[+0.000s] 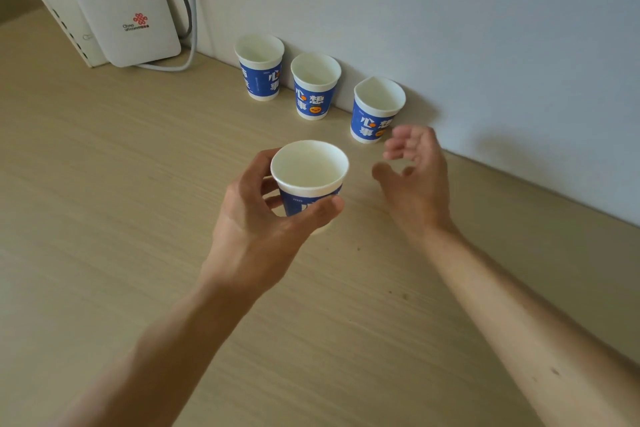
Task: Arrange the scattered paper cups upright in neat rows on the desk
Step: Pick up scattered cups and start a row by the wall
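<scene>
Three blue-and-white paper cups stand upright in a row along the wall: a left cup [260, 68], a middle cup [314, 87] and a right cup [375, 111] whose rim is dented. My left hand [263, 215] grips a fourth cup [309, 177] upright, fingers and thumb curled round its side, in front of the row. My right hand [414, 177] hovers just right of that cup and in front of the right cup, fingers loosely spread, holding nothing.
A white router [128, 21] leans on the wall at the back left, with grey cables [188, 10] running up behind it and along the light wooden desk [104, 218]. The white wall [450, 28] bounds the desk diagonally on the right.
</scene>
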Available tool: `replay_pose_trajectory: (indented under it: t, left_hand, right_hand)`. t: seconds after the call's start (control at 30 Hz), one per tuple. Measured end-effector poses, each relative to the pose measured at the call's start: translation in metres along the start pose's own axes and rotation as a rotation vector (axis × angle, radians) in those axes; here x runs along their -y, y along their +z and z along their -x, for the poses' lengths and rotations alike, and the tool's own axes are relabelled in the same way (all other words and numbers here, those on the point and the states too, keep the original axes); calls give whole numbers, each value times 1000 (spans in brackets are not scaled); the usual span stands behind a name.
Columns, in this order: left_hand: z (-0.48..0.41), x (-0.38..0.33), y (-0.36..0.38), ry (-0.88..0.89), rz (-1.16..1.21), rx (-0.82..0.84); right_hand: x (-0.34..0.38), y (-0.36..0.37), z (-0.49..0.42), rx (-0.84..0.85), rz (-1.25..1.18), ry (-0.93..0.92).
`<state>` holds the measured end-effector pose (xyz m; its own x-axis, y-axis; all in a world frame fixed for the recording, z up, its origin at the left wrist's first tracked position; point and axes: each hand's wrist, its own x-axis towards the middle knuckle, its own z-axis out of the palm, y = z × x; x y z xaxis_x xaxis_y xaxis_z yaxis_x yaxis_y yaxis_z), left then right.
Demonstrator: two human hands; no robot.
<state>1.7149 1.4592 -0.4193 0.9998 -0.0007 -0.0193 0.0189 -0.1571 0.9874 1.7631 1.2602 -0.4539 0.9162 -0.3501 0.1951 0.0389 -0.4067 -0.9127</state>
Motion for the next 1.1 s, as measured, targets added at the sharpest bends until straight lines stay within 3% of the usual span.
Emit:
replay_pose_trajectory:
  t: [0.1,0.2,0.43,0.67,1.1]
  left_hand:
    - [-9,-5,9,-1,-27,28]
    - [-15,-9,24,0,-32,69]
    - [-20,-20,65,38,-74,170]
    - [-17,-16,76,-34,-141,138]
    - [-9,-16,76,-72,-117,125]
  right_hand:
    - [7,-24,24,401,-20,-67]
    - [10,-31,32,524,47,-106]
    - [5,-43,24,321,-32,-127]
    - [-23,-59,-4,4,-27,55]
    - [-44,-50,-38,-212,66,76]
